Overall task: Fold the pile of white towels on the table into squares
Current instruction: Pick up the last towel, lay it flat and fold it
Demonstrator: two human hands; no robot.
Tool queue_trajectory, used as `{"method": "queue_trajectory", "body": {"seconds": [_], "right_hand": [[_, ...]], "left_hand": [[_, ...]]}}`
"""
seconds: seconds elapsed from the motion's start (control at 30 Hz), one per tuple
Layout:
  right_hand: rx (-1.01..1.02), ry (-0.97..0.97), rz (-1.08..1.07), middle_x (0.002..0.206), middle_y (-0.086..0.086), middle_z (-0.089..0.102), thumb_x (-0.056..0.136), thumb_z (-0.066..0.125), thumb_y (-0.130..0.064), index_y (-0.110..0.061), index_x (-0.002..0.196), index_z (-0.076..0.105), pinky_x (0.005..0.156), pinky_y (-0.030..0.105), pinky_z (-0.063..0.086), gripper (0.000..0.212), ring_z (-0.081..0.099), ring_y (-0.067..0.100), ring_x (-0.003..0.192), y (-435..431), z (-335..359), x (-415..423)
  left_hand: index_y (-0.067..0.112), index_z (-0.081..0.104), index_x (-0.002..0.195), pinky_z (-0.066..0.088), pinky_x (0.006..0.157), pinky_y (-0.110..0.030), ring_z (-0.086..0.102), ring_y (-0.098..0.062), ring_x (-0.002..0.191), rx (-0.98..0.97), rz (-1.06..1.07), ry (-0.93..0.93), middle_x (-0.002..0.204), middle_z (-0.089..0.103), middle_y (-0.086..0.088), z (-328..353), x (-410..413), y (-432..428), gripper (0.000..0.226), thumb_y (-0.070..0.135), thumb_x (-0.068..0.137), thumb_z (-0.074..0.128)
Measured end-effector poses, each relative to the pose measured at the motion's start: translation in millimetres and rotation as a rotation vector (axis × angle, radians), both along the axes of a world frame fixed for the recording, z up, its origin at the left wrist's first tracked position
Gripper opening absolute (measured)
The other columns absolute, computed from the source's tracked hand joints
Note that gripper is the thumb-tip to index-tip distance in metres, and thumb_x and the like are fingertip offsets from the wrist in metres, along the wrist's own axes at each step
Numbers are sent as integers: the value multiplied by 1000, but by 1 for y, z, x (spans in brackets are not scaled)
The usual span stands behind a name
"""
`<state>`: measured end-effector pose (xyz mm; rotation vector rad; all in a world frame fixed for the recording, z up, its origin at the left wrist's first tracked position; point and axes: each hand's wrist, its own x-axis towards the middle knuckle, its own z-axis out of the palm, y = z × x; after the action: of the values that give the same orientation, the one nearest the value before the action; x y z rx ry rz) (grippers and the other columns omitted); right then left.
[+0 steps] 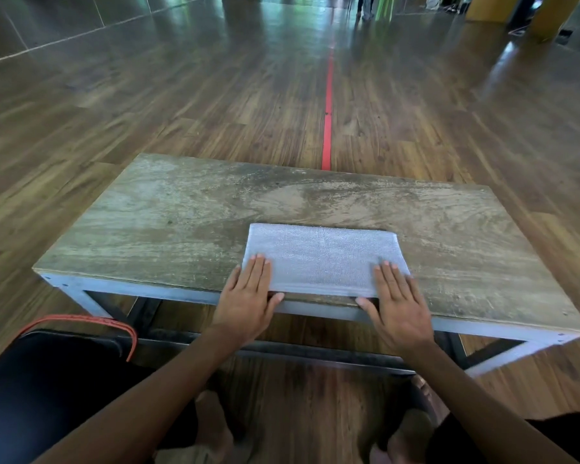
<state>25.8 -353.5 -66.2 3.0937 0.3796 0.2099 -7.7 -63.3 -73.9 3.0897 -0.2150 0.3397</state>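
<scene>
A white towel (pixel 322 256) lies folded into a wide rectangle near the front edge of the worn wooden table (pixel 168 229). My left hand (pixel 248 296) lies flat on the towel's near left corner, fingers together and pointing away, thumb over the table's edge. Flat on the near right corner rests my right hand (pixel 399 299), its thumb also at the front edge. Both palms press on the cloth and neither grips it. No other towel is in sight.
The table has a grey metal frame (pixel 482 328) and stands on a wooden floor with a red line (pixel 328 105) running away. A black seat with an orange strap (pixel 81 321) is at my lower left. My bare feet (pixel 215 426) are under the table's near side.
</scene>
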Motion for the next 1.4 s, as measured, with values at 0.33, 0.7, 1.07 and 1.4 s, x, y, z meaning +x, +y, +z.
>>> {"method": "queue_trajectory", "body": {"seconds": [0.33, 0.7, 1.07, 1.4], "right_hand": [[50, -53, 113, 137, 7, 54, 95, 7, -55, -11, 132, 54, 115, 40, 2, 74, 39, 20, 137, 34, 34, 19], [191, 207, 383, 132, -2, 56, 96, 45, -28, -25, 129, 53, 101, 34, 23, 34, 44, 19, 127, 180, 63, 119], [101, 498, 399, 107, 2, 67, 88, 52, -11, -17, 110, 66, 97, 34, 28, 27, 55, 24, 108, 226, 71, 153], [512, 655, 447, 101, 0, 61, 89, 61, -16, -18, 100, 65, 81, 31, 42, 12, 55, 14, 90, 197, 126, 147]], "left_hand": [[13, 55, 128, 33, 101, -38, 51, -23, 121, -459, 236, -145, 131, 57, -5, 1, -33, 7, 57, 50, 93, 30], [14, 62, 107, 43, 66, -14, 62, -12, 87, -1350, 750, -150, 95, 65, -1, 16, -13, -13, 26, 30, 87, 65], [18, 60, 120, 52, 79, -35, 56, -12, 82, -1076, 675, -158, 97, 50, 2, 12, -10, -13, 39, 40, 88, 59], [19, 60, 100, 50, 87, -42, 59, -16, 83, -1105, 697, -54, 98, 48, 5, 24, -12, -14, 30, 46, 88, 55]]}}
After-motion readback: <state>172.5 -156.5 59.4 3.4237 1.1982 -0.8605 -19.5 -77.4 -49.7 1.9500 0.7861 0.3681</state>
